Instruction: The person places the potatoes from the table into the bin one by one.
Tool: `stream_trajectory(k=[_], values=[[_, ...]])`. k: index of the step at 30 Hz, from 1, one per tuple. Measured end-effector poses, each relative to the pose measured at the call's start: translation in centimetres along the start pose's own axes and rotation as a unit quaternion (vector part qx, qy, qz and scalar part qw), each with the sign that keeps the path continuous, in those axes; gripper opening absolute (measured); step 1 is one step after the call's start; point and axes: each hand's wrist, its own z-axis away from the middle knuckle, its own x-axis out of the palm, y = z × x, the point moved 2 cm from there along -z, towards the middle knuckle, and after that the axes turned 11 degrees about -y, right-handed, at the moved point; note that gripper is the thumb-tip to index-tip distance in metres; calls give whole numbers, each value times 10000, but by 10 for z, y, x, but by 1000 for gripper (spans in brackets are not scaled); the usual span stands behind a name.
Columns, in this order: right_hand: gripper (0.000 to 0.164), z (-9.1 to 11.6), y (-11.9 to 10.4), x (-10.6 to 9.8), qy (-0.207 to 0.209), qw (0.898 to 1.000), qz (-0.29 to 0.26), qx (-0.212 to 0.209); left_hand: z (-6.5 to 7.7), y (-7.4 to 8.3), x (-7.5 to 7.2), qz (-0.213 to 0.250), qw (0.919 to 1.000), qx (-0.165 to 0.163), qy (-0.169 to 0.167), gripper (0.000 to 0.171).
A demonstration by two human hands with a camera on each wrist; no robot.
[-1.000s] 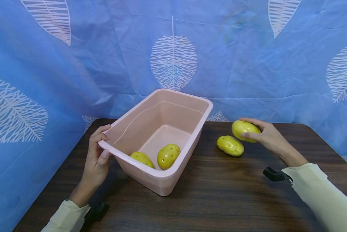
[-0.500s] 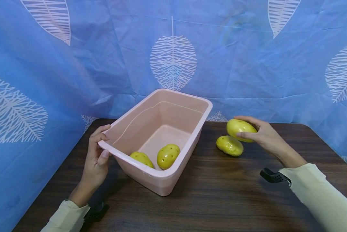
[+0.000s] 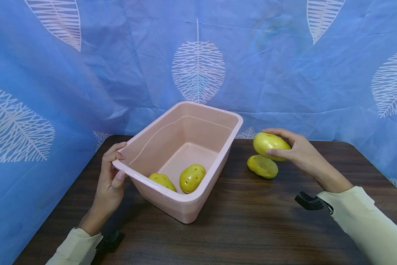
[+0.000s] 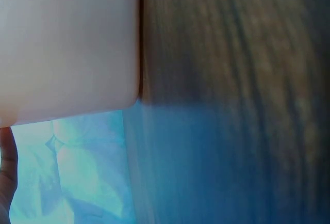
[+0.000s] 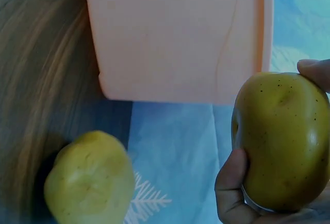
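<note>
A pink plastic bin stands on the dark wooden table. My left hand grips its near left corner, fingers over the rim and thumb on the outside wall. Two yellow potatoes lie in the bin: one potato in full view, another potato partly hidden behind the front rim. To the right, my right hand holds a potato between thumb and fingers, raised above the table. Just below it a further potato lies on the table. In the right wrist view the held potato shows dark specks.
A blue cloth with white leaf prints hangs behind and to the sides of the table. Black bands with camera mounts sit at both wrists, the right mount showing plainly. The bin's right wall faces the potato on the table.
My right hand has moved left and slightly up with its potato, from right of the potato on the table to over it. My left hand and the bin stay put.
</note>
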Motion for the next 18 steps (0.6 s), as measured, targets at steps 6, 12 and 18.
stream_trajectory(k=[6,12,18], values=[[58,3,-16,4,-106,9997,-76,-210,0,0,0,106,9999,89,14,40],[56,5,-28,8,-87,9998,-153,-112,0,-1,0,187,9996,211,-9,39],[56,7,-38,12,-140,9997,-133,-181,0,-2,0,176,9996,219,-6,38]])
